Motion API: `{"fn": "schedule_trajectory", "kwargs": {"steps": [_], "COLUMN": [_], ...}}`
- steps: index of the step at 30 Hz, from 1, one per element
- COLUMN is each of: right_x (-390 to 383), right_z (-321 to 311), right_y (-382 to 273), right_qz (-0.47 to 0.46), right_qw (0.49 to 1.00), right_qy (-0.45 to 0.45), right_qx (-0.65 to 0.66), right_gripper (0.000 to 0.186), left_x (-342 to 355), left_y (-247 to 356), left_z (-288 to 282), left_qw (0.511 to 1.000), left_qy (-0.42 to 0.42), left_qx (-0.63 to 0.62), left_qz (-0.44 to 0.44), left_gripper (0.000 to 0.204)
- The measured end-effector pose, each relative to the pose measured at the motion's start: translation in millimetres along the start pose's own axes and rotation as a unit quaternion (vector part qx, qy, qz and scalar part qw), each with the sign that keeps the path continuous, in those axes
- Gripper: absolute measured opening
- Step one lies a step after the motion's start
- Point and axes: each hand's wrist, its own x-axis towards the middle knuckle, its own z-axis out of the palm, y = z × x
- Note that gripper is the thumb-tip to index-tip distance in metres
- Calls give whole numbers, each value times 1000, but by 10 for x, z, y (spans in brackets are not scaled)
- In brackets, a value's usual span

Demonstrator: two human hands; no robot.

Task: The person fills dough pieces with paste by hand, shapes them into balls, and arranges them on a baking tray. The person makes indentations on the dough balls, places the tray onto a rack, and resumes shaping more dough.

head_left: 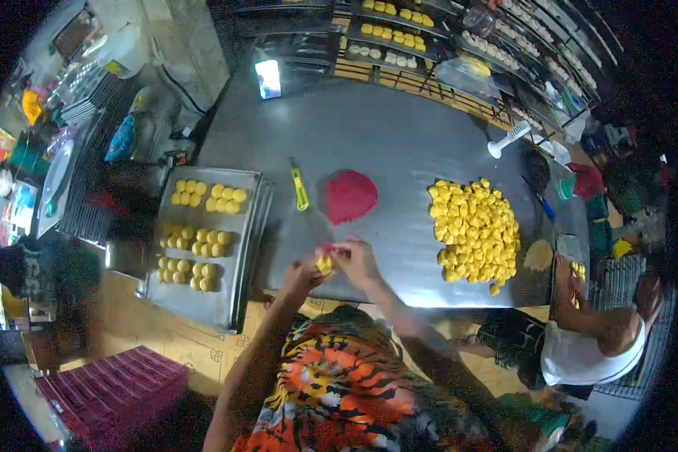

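You hold a small yellow dough piece (pixel 324 264) between both hands, just in front of the red dough mound (pixel 350 196) and near the front edge of the steel table (pixel 399 135). Your left hand (pixel 303 273) is curled under the piece and supports it, and your right hand (pixel 356 258) closes over it from the other side with the fingers pinched, with a bit of red showing at the fingertips; so both hands are mostly closed around this one piece, probably to shape it in the air and not on the table. To the left of the red mound lies a yellow-green scraper (pixel 300 190), close enough to reach. Further left of the mound stands a metal tray (pixel 237 264) with groups of yellow shaped pieces (pixel 196 242) in rows, near your left hand. To the right of the mound is a big heap of yellow dough pieces (pixel 474 230). Beyond that heap, another person (pixel 591 343) works at the table corner.
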Motion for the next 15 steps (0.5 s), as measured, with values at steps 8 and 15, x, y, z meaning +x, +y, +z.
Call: {"fn": "schedule_trajectory", "kwargs": {"steps": [8,15], "right_x": [-374,-173], "right_z": [491,524], "right_y": [-269,-78], "right_qz": [-25,133], "right_qw": [998,947], "right_qy": [-58,-21], "right_qx": [-30,293], "right_gripper": [32,26], "left_x": [-129,-183], "left_y": [467,525], "left_z": [-148,-372], "left_qw": [994,995], "left_qy": [102,-14], "left_qx": [23,95], "left_qz": [-37,-19], "left_gripper": [28,19]}}
